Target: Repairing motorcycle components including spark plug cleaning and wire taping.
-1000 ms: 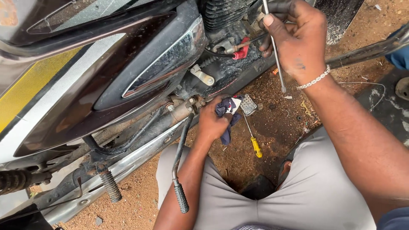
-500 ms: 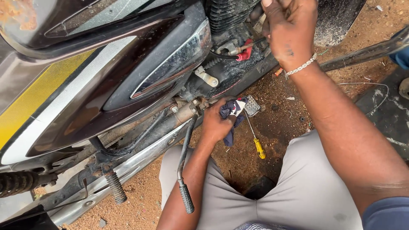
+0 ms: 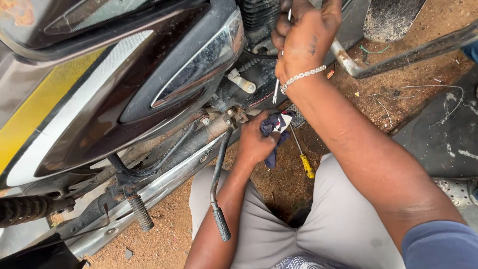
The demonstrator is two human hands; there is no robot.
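I look down on a dark motorcycle (image 3: pixel 114 94) lying on its side over reddish dirt. My left hand (image 3: pixel 256 142) is closed on a dark blue cloth (image 3: pixel 274 130), pressed against the frame beside the base of the kick lever (image 3: pixel 219 184). My right hand (image 3: pixel 306 35), with a beaded bracelet on the wrist, is up by the engine (image 3: pixel 259 20). Its fingers are closed on a thin metal rod tool (image 3: pixel 277 89) whose lower end hangs down below the wrist.
A yellow-handled screwdriver (image 3: pixel 304 160) lies on the dirt between my arms, near a small metal grid piece (image 3: pixel 298 118). A coil spring (image 3: pixel 141 213) and the chrome exhaust pipe (image 3: pixel 164 184) sit at lower left. A footrest bar (image 3: pixel 398 57) runs across the upper right.
My right hand has risen toward the engine top with the rod tool. The view has shifted, so the bike and left hand sit further right. The left hand keeps its grip on the cloth.
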